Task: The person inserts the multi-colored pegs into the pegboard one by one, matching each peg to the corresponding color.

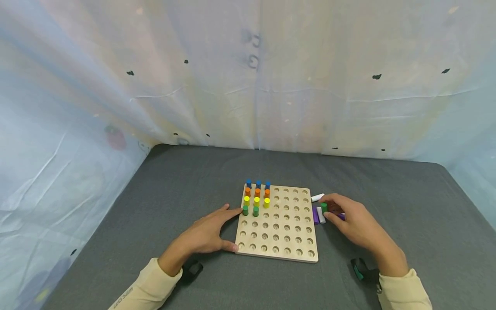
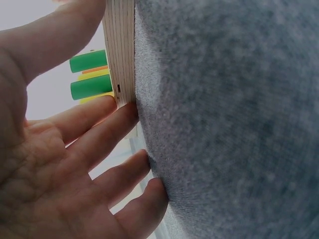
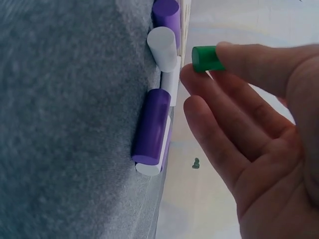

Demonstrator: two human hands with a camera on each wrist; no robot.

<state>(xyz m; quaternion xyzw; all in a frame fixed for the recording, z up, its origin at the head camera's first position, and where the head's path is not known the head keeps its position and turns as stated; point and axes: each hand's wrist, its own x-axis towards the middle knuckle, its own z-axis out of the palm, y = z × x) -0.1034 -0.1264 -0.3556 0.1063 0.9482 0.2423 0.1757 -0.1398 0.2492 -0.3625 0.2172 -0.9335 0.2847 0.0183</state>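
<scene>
Locate the pegboard (image 1: 281,233) flat on the dark gray tablecloth (image 1: 193,185). Count the upright pegs in the three left columns, starting from the far edge: three blue pegs (image 1: 258,184), three orange pegs (image 1: 257,192), three yellow pegs (image 1: 257,201) and, in the first two holes of the fourth row, two green pegs (image 1: 255,211).

Find the right hand (image 1: 354,221) just beyond the right edge of the pegboard, pinching a single green peg (image 1: 323,208) between thumb and fingers. Refer to the right wrist view for the grip: one end of the peg projecting past the thumb, raised off the cloth.

Find the left hand (image 1: 205,232) at the left edge of the pegboard, fingers extended and spread, thumb at the near left corner. Refer to the left wrist view for fingertips touching the layered wooden edge.

Note the loose pegs beside the right edge: a far white peg (image 1: 317,197), a purple peg (image 1: 315,215) next to a near white peg (image 1: 320,215), and a second purple peg (image 1: 341,216), partly hidden by the right hand. Behind the table, note a pale sheet (image 1: 310,107) with dark marks
</scene>
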